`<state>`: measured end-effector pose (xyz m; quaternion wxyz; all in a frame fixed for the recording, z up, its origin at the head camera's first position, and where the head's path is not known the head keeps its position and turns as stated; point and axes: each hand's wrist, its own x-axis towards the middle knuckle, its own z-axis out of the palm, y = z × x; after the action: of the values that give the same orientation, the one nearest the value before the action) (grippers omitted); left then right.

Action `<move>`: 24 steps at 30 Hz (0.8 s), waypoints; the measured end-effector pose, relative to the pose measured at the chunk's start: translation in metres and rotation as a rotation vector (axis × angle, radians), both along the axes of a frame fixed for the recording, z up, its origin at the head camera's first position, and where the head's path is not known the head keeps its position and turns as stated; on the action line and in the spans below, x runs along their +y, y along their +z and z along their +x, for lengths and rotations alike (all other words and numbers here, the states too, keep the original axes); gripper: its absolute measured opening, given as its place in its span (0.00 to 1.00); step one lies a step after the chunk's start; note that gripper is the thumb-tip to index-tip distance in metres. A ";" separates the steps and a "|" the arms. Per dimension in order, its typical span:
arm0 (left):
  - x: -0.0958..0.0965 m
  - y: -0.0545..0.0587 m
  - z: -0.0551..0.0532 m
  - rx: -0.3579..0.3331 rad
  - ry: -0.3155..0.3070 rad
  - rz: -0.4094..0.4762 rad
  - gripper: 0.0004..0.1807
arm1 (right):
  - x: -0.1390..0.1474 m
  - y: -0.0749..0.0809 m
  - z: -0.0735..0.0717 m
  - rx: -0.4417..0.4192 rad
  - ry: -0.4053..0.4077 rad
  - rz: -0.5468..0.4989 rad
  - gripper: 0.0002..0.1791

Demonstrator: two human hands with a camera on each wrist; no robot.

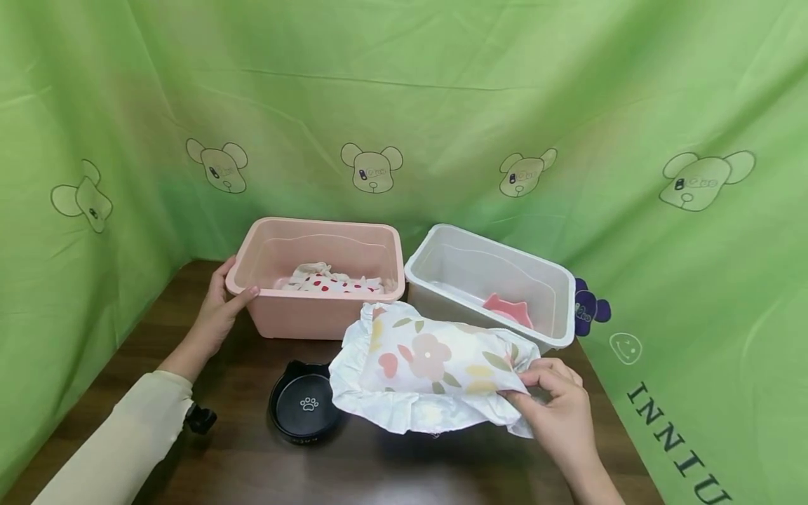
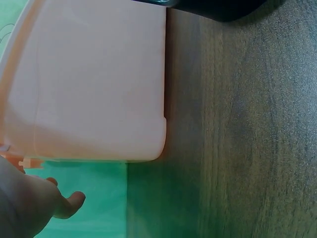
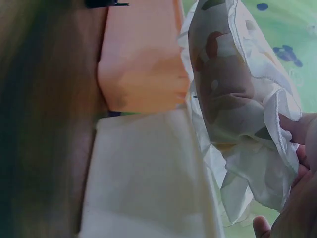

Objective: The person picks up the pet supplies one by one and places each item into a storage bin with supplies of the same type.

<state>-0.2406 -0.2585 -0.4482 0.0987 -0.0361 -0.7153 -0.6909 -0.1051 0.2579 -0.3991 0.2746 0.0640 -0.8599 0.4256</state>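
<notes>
My left hand (image 1: 221, 308) grips the left front corner of a pink plastic bin (image 1: 303, 315), its thumb over the rim. Inside that bin lies a white cloth item with red dots (image 1: 334, 283). My right hand (image 1: 558, 407) pinches the right end of a small ruffled pillow (image 1: 429, 358) with a flower print. The pillow is held up in front of both bins, and its left end overlaps the pink bin's front. In the right wrist view, the ruffled cloth (image 3: 257, 173) bunches between thumb and fingers. A white bin (image 1: 555, 273) stands just behind the pillow.
A black cat-eared pet bowl (image 1: 306, 403) with a paw print sits on the dark wooden table (image 1: 252, 470), partly behind the pillow. A pink cat-eared item (image 1: 508, 308) lies in the white bin. Green printed cloth (image 1: 442, 105) hangs behind and at both sides.
</notes>
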 end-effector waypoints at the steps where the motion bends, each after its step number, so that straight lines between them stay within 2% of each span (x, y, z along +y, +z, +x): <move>1: 0.000 0.000 0.000 -0.001 -0.002 0.005 0.45 | -0.001 0.003 0.000 0.011 0.008 -0.001 0.20; 7: 0.000 0.001 0.001 0.001 -0.001 0.002 0.45 | -0.001 0.021 0.000 0.038 0.027 0.012 0.18; 14: 0.000 -0.001 -0.001 0.000 -0.004 -0.008 0.46 | 0.000 0.036 -0.003 0.032 0.008 0.014 0.16; 20: -0.001 -0.006 0.002 -0.013 -0.010 -0.034 0.47 | -0.001 0.047 -0.014 0.078 0.039 0.048 0.16; 24: 0.000 -0.003 0.003 0.002 -0.012 -0.027 0.47 | -0.004 0.053 -0.026 0.116 0.051 0.051 0.15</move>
<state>-0.2381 -0.2587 -0.4510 0.0950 -0.0425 -0.7243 -0.6816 -0.1310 0.2538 -0.3458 0.3112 0.1173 -0.8512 0.4060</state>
